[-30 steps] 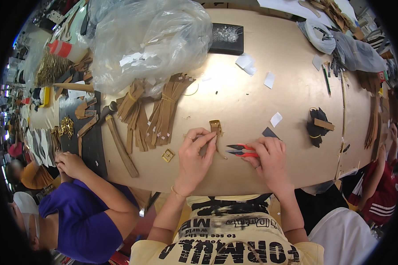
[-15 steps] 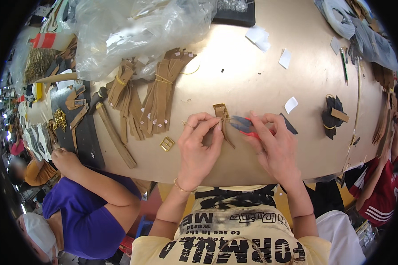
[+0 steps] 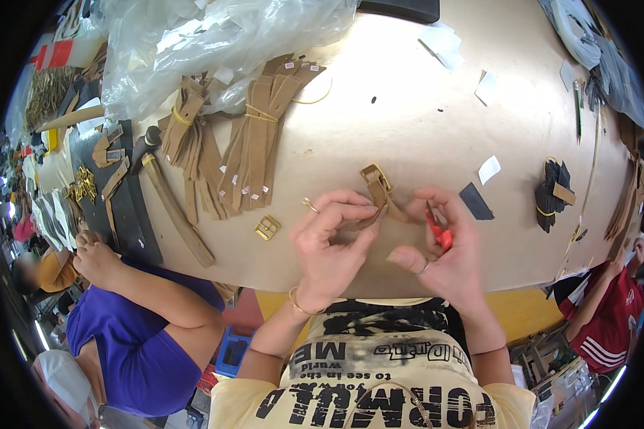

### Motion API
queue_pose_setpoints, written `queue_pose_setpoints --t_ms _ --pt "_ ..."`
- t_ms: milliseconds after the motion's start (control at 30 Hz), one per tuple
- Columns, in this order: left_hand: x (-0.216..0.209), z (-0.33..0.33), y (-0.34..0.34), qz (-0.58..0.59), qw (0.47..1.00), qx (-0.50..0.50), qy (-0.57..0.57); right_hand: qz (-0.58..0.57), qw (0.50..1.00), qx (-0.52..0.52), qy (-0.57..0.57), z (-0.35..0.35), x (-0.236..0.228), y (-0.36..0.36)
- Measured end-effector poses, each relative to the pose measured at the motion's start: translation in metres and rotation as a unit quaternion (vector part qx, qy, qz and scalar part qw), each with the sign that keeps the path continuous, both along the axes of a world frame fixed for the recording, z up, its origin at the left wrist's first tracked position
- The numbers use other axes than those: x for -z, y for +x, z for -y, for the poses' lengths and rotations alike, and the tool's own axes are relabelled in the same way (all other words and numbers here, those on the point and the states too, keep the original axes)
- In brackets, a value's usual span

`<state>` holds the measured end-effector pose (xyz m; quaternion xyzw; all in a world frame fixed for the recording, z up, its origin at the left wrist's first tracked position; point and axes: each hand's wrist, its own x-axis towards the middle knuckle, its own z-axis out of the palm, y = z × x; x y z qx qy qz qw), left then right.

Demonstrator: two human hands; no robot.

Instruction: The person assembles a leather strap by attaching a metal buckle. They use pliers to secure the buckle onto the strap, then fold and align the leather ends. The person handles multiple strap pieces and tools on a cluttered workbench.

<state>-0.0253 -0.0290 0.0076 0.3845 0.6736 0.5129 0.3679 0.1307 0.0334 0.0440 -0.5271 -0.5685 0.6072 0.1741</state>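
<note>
Pinched between the thumb and fingers of my left hand [image 3: 328, 243] is a brown leather strap [image 3: 377, 193]. A gold buckle [image 3: 371, 170] sits at its far end, tilted, with the strap passed through it. My right hand [image 3: 456, 247] keeps small red-handled snips [image 3: 442, 234] tucked in the palm, blades pointing away from me. Its thumb stands apart, and its fingertips are close to the strap's right side; whether they touch it I cannot tell. A loose gold buckle [image 3: 267, 227] lies on the table left of my left hand.
Bundles of brown straps [image 3: 254, 143] and a hammer [image 3: 175, 207] lie to the left, beside a black board [image 3: 139, 214]. Clear plastic [image 3: 215, 57] covers the far left. Rightward are a black scrap [image 3: 475, 202] and a dark strap bundle [image 3: 551, 196]. A purple-sleeved co-worker [image 3: 136, 343] sits at left.
The snips have swung back from beside the strap into my right palm, and that hand's thumb has spread. The strap and buckle have tilted and shifted slightly right.
</note>
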Motion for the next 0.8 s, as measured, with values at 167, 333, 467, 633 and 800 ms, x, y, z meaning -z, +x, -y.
queue_pose_setpoints --t_ms 167,333,467,633,800 --pt "-0.022 -0.009 -0.001 0.099 0.994 0.048 -0.004 -0.032 0.994 -0.021 0.1 0.002 0.0 -0.005" --pt "-0.049 -0.027 -0.018 -0.213 0.963 0.104 0.131 -0.214 0.947 0.097 -0.218 -0.025 -0.015 0.019" --pt "-0.069 -0.032 -0.016 -0.093 0.96 0.236 0.119 -0.327 0.878 0.098 -0.335 -0.032 -0.028 0.026" --pt "-0.075 -0.031 -0.015 0.055 0.967 0.249 0.02 -0.278 0.907 0.038 -0.315 -0.039 -0.039 0.023" --pt "-0.072 -0.029 -0.007 0.117 0.971 0.201 0.062 -0.174 0.972 -0.001 -0.159 -0.037 -0.048 0.019"
